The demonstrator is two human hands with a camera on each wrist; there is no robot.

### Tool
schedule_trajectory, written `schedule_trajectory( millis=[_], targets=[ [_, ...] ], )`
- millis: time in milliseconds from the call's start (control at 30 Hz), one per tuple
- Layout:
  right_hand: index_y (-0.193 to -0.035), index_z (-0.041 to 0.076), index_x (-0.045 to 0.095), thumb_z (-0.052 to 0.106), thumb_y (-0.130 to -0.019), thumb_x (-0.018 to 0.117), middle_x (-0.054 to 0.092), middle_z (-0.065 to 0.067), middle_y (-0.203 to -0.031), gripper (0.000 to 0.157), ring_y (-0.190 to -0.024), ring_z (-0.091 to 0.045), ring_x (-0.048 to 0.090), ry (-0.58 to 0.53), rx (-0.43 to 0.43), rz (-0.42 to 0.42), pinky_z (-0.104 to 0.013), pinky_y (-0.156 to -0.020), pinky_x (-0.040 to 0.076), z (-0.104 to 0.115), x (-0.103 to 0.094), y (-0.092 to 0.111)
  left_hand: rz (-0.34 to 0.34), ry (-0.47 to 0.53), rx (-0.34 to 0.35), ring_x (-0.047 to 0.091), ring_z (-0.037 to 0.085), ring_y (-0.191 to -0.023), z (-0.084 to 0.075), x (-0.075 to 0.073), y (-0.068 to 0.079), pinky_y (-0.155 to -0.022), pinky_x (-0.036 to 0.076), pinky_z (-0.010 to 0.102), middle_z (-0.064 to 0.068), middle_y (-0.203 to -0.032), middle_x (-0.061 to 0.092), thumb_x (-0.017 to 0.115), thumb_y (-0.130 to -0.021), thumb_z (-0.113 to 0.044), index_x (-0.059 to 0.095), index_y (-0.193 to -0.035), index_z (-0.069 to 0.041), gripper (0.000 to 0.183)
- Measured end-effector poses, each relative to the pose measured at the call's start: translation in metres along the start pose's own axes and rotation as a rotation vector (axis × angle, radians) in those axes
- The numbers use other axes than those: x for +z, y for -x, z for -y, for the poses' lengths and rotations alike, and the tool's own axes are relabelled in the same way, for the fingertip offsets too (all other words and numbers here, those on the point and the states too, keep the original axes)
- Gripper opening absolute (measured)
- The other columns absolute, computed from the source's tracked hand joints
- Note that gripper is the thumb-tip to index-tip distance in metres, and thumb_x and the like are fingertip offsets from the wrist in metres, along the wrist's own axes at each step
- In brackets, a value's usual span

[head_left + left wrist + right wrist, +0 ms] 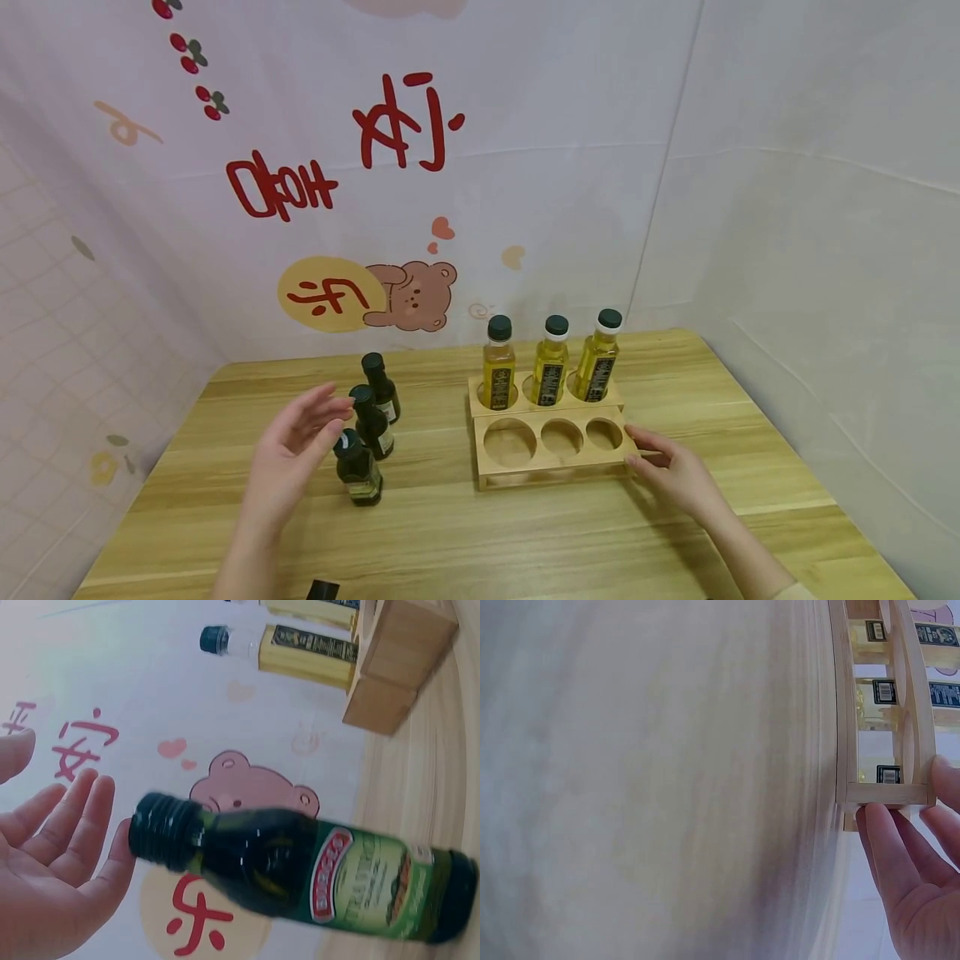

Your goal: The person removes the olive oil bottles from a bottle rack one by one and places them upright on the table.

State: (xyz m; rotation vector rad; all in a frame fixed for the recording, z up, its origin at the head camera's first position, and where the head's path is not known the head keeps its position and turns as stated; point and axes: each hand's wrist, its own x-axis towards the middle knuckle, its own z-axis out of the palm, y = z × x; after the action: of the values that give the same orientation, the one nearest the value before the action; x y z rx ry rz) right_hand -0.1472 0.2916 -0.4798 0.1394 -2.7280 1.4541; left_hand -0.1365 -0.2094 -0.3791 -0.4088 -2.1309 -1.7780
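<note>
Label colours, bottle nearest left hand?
Mostly green label, red brand patch; left wrist view is best.

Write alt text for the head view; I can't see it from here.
A person's open left grip is beside three dark bottles standing on a wood-grain table, while the right grip touches the right end of a wooden rack. Three bottles of yellow liquid stand in the rack's back row; nothing stands in the front row.

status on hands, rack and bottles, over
Left hand empty, beside dark bottles. Right hand against rack, right end. Three yellow bottles racked; no obstruction seen.
</note>
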Motion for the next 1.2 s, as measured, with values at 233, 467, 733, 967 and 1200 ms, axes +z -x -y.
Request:
schedule_trajectory(
  millis=[233, 467, 733, 967, 1200],
  targets=[
    [-0.139, 0.001, 0.056, 0.022, -0.093, 0.072, 0.054, -0.027, -0.137, 0.054, -0.103, -0.036, 0.066, 0.007, 0.015, 0.002, -0.025, -0.074, 0.056, 0.002, 0.000, 0.000, 0.044, -0.001, 0.004, 0.065, 0.012, -0.104, -0.003, 0.016, -0.006, -0.088, 0.049, 0.019, 0.015, -0.117, 0.067, 0.063, -0.094, 0.004, 0.053, -0.136, 0.004, 0.043],
    [-0.139, 0.000, 0.055, 0.019, -0.092, 0.072, 0.053, -0.028, -0.136, 0.054, -0.103, -0.038, 0.066, -0.010, 0.015, 0.005, -0.025, -0.074, 0.056, 0.003, 0.001, 0.000, 0.077, -0.002, 0.013, 0.065, 0.013, -0.104, -0.008, 0.031, -0.011, -0.088, 0.050, 0.020, 0.019, -0.117, 0.066, 0.064, -0.094, 0.002, 0.055, -0.136, -0.001, 0.043],
    [-0.139, 0.000, 0.056, 0.019, -0.092, 0.072, 0.054, -0.028, -0.136, 0.053, -0.103, -0.038, 0.066, -0.001, 0.010, -0.001, -0.024, -0.073, 0.056, 0.003, 0.001, 0.001, 0.134, 0.032, -0.026, 0.063, 0.016, -0.106, -0.006, 0.050, -0.019, -0.088, 0.051, 0.021, 0.017, -0.117, 0.064, 0.065, -0.094, -0.001, 0.052, -0.139, -0.001, 0.046],
    [-0.138, 0.001, 0.057, 0.020, -0.092, 0.073, 0.056, -0.026, -0.134, 0.052, -0.101, -0.036, 0.068, 0.036, -0.011, -0.014, -0.025, -0.073, 0.056, 0.003, 0.001, 0.001, 0.178, 0.049, -0.063, 0.062, 0.022, -0.109, -0.002, 0.074, -0.021, -0.089, 0.052, 0.026, 0.016, -0.120, 0.065, 0.067, -0.095, -0.007, 0.052, -0.140, -0.004, 0.048],
    [-0.138, 0.001, 0.057, 0.019, -0.092, 0.073, 0.057, -0.025, -0.133, 0.052, -0.100, -0.035, 0.068, 0.045, -0.018, -0.019, -0.025, -0.073, 0.055, 0.004, 0.000, 0.002, 0.177, 0.039, -0.102, 0.063, 0.024, -0.109, 0.009, 0.100, -0.025, -0.092, 0.052, 0.032, 0.013, -0.121, 0.066, 0.069, -0.094, -0.011, 0.054, -0.140, -0.007, 0.048]
  ],
)
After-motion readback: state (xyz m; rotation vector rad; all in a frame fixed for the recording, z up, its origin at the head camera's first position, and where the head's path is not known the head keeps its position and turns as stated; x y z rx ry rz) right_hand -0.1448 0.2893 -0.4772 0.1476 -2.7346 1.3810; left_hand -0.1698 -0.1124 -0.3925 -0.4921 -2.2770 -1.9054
